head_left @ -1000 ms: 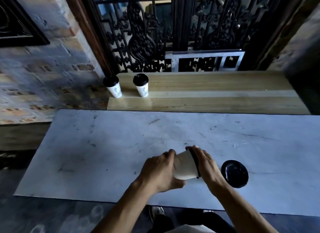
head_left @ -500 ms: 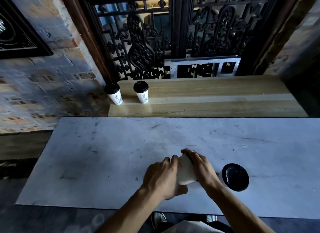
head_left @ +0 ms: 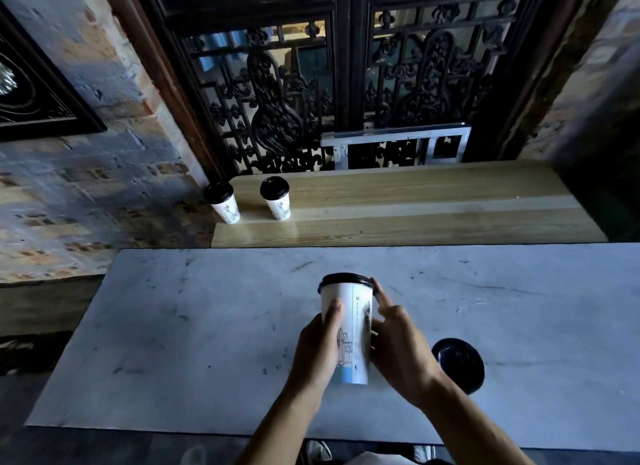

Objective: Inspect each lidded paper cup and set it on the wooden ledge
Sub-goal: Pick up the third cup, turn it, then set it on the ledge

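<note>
I hold a white paper cup with a black lid and a printed drawing upright above the marble table. My left hand wraps its left side. My right hand grips the right side, its index finger stretched up to the lid's rim. Another lidded cup stands on the table just right of my right hand, seen from above. Two lidded cups stand at the left end of the wooden ledge: one at the corner, one beside it.
A dark carved wooden screen rises behind the ledge, with a metal frame at its foot. A brick wall lies to the left, and a dark framed panel hangs on it.
The cup in my hands has turned from lying on its side, lid to the right, to upright with the lid on top. My view has tilted upward.
</note>
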